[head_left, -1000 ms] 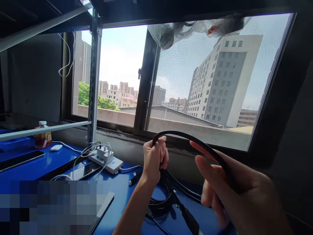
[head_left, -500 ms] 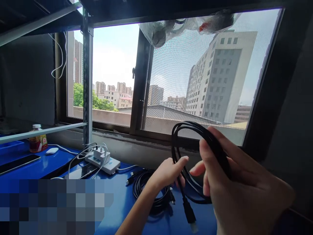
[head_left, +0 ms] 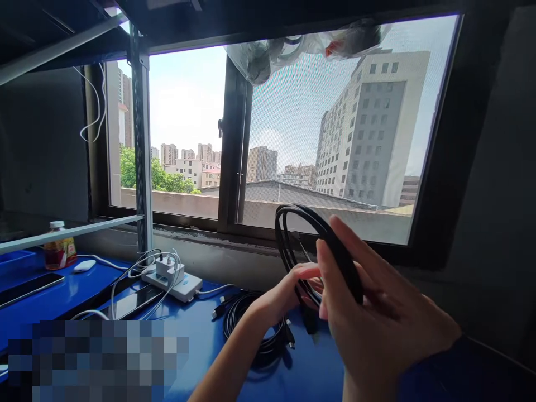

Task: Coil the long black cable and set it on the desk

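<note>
A looped black cable point(head_left: 307, 215) is held up in front of the window. My right hand point(head_left: 377, 312) grips the coil between thumb and fingers on its right side. My left hand point(head_left: 288, 287) reaches into the lower left of the loops, its fingers bent round the strands and partly hidden behind them. Below the hands hangs a dark cable plug point(head_left: 310, 321). Another coil of black cable point(head_left: 234, 318) lies on the blue table point(head_left: 293, 379), partly behind my left forearm.
A white power strip point(head_left: 184, 285) with plugs and wires stands by a metal shelf post point(head_left: 142, 167). Farther left are a bottle point(head_left: 61, 248), a white case point(head_left: 84, 266) and a phone point(head_left: 31, 287). Plastic bags point(head_left: 259, 64) hang above. A blurred patch covers the lower left.
Both hands and the held coil have shifted left in the view. My left hand's thumb has come down against the loops, and the hanging plug now shows less, nearer the fingers.
</note>
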Demonstrator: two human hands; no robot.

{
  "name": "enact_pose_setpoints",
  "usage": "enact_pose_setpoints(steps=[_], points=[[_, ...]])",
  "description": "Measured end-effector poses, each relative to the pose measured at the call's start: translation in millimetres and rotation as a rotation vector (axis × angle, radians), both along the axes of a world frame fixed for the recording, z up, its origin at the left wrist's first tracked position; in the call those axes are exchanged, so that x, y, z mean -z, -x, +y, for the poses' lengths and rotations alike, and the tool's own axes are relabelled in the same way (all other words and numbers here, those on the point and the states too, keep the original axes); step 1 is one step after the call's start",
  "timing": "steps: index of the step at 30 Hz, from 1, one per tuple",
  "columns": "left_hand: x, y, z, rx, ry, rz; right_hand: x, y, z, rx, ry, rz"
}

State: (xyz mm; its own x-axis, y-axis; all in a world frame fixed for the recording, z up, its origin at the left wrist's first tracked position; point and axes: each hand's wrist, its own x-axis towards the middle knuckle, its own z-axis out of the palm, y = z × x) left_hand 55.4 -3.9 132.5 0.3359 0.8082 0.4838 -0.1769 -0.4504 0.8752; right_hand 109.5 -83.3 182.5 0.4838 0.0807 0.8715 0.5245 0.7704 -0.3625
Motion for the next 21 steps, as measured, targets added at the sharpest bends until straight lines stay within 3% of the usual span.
enact_pose_setpoints(steps=[2,3,7,11,15,21], points=[[-4.9,4.9,0.3,0.17,0.142,-0.036,-2.3,-4.4,3.9,-0.132,0.018,0.139],[-7.9,9.0,0.6,0.179,0.177,-0.062,-3.1,-7.5,7.4,-0.203,0.03,0.204],[-20.6,28.7,2.4,0.01,0.078,-0.047,-1.1,-21.6,30.8,-0.359,0.071,0.35],[-27.8,36.8,1.4,0.042,0.117,-0.224,7.8,-26.3,58.0,-0.408,0.132,0.328],[-29.3,36.6,1.1,-0.028,0.101,-0.449,12.4,-18.2,67.5,-0.393,0.241,0.312],[-33.5,50.4,9.7,-0.137,-0.027,-0.342,12.4,-10.9,57.5,-0.321,0.263,0.159]])
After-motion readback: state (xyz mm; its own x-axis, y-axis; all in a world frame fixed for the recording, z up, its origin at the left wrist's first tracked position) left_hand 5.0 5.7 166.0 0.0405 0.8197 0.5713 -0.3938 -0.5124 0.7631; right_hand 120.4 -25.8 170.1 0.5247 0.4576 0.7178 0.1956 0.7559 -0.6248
